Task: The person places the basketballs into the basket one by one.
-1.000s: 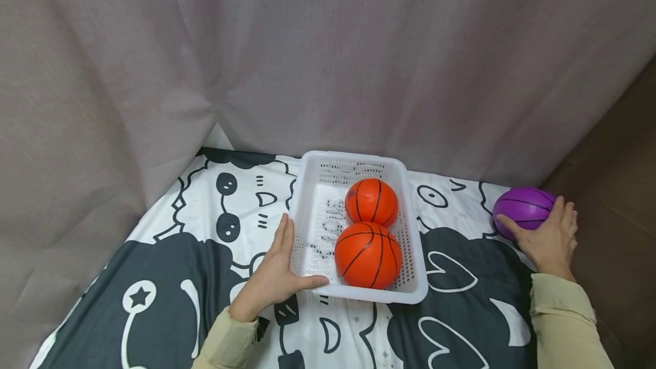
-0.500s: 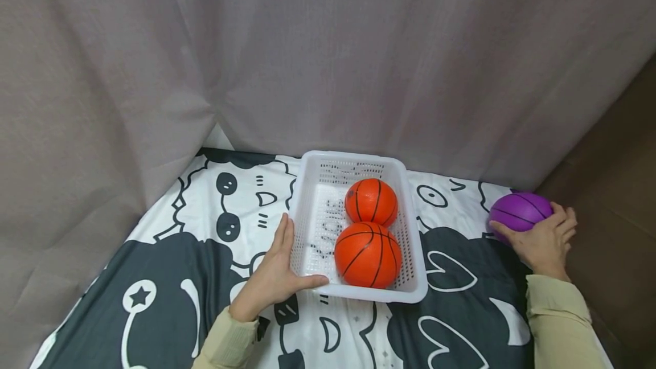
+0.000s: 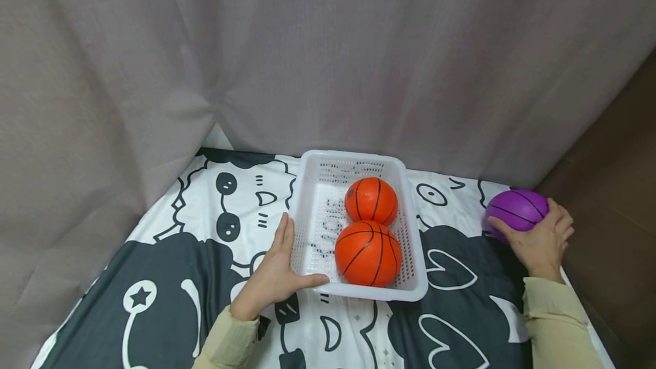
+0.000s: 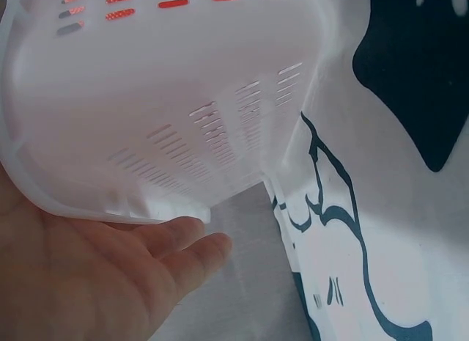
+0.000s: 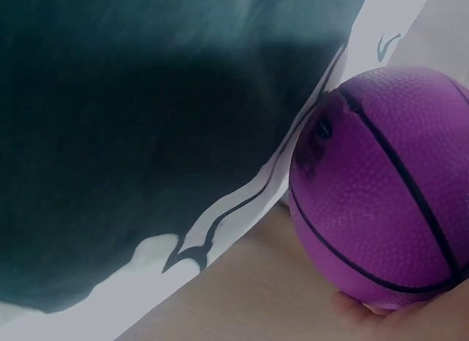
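A white perforated plastic basket [image 3: 314,255] stands on the patterned cloth. In it are an orange mini basketball [image 3: 371,201] toward the back and a second orange mini basketball [image 3: 368,254] in front, touching each other. At the basket's near left corner, my left hand [image 3: 274,283] rests with straight fingers along the outer side and its thumb on the near rim. Off to the right, my right hand [image 3: 543,244] grips a purple mini basketball [image 3: 516,209], thumb on the near left and fingers on the right. The right wrist view shows the purple ball [image 5: 381,187] close up, with part of my hand below it.
The black-and-white cartoon cloth [image 3: 164,300] covers the surface. A grey curtain [image 3: 359,61] hangs behind and at the left, and a brown panel [image 3: 615,198] borders the right. Between basket and purple ball lies a stretch of cloth.
My right hand has shifted slightly left with the purple mini basketball, and the ball has turned, its black lines now slanting differently. The left hand and basket have stayed practically where they were.
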A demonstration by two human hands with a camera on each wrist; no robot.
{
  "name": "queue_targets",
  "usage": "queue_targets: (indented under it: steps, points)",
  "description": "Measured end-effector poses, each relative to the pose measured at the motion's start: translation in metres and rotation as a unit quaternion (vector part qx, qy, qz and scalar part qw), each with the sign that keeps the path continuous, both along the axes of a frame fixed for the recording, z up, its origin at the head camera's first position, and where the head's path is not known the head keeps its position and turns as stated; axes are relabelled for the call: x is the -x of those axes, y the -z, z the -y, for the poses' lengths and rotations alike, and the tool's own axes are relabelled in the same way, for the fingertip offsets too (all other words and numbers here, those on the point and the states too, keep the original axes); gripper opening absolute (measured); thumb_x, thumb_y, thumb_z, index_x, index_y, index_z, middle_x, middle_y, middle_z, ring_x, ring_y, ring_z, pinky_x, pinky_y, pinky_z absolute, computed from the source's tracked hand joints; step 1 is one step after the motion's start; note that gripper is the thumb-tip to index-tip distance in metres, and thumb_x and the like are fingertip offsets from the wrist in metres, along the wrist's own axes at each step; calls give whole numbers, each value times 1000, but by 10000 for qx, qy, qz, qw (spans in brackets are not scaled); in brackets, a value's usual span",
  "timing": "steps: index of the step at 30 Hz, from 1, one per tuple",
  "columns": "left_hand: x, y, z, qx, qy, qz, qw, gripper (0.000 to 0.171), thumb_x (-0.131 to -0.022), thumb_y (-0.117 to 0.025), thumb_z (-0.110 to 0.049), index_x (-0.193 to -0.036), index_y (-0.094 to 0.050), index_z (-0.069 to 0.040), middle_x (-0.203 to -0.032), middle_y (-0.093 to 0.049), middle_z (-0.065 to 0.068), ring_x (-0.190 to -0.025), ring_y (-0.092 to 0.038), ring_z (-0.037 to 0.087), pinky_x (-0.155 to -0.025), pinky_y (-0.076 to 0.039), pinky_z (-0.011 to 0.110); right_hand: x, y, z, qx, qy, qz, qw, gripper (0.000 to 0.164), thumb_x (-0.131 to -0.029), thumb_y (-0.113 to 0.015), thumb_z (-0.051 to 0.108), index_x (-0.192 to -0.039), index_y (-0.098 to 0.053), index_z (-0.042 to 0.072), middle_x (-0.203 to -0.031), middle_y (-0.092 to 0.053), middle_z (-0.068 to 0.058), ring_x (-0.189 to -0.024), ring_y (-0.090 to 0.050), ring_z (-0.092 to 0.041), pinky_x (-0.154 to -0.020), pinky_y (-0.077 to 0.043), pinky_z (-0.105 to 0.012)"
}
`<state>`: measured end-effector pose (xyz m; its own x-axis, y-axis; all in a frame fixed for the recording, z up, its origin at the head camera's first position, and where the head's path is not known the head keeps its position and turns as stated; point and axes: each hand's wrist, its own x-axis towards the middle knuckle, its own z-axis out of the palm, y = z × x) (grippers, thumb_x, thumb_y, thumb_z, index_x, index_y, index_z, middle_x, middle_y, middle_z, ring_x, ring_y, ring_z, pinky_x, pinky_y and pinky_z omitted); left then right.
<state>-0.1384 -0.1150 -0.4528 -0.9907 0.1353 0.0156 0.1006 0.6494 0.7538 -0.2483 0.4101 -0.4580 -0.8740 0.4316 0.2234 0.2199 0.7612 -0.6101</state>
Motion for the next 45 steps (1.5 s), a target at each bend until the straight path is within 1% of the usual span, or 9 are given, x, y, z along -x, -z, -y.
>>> queue_targets:
  steps: [4,8,15,21,24,30,33,38,45]
  points:
    - [1,0,0,28,-21,-37,10000,141,-56,-78,-74,-156,-1,-11,-162,14,-3,-138,-32,34,-106,-36,46,0,-2,9,147,-48,-102,9998,122,-69,-81,54,-156,-4,17,-158,-5,-15,-140,-8,-40,-104,-18,-72]
    - [1,0,-1,14,-19,-34,10000,139,-58,-81,-69,-156,-1,-11,-161,15,-4,-138,-32,34,-106,-36,47,-1,-6,23,254,-191,-305,9990,119,-69,-82,52,-156,-7,21,-158,-8,-10,-141,-8,-33,-103,-23,-70]
    - [0,0,0,38,-12,-1,10000,140,-57,-78,-74,-156,-1,-11,-161,15,-4,-139,-30,35,-106,-36,48,-8,-20,57,304,-692,-657,9950,114,-69,-85,44,-155,-13,25,-156,-13,-6,-141,-13,-29,-100,-31,-70]
    - [-1,-2,-1,33,-38,6,10000,139,-59,-80,-70,-156,-1,-10,-161,14,-3,-139,-31,35,-106,-36,48,-17,-40,85,180,-1188,-1032,9874,113,-66,-89,37,-154,-18,28,-155,-16,-3,-140,-17,-28,-97,-34,-70]
    - [-1,-2,-1,34,-48,10,10000,138,-59,-81,-67,-156,-1,-11,-161,15,-3,-139,-30,35,-106,-36,48,-22,-49,98,84,-1439,-1261,9815,114,-63,-91,32,-154,-21,29,-155,-18,-2,-139,-20,-28,-97,-35,-69]
    - [0,0,-1,25,-52,35,10000,136,-61,-83,-63,-156,-1,-10,-161,15,-2,-138,-32,36,-105,-37,49,-31,-64,119,-92,-1872,-1567,9697,117,-61,-92,25,-154,-22,29,-157,-16,0,-139,-24,-32,-96,-34,-70]
    - [1,0,-1,32,-55,60,10000,136,-61,-83,-63,-156,-1,-11,-161,15,-2,-136,-34,35,-104,-39,49,-33,-69,129,-222,-2181,-1753,9598,118,-59,-93,20,-153,-24,28,-158,-16,-1,-138,-25,-31,-94,-37,-70]
    - [0,0,-1,12,-47,69,10000,137,-60,-83,-65,-156,-1,-11,-161,15,-3,-137,-34,35,-104,-39,48,-34,-73,145,-399,-2724,-1961,9411,121,-55,-95,15,-153,-25,22,-158,-17,-4,-136,-28,-34,-91,-39,-69]
    - [0,0,-1,27,-23,17,10000,137,-60,-82,-66,-156,-1,-10,-161,15,-4,-138,-32,34,-106,-37,48,-37,-75,167,-742,-3263,-2028,9203,122,-54,-96,21,-153,-26,16,-158,-18,-8,-135,-29,-37,-87,-43,-68]
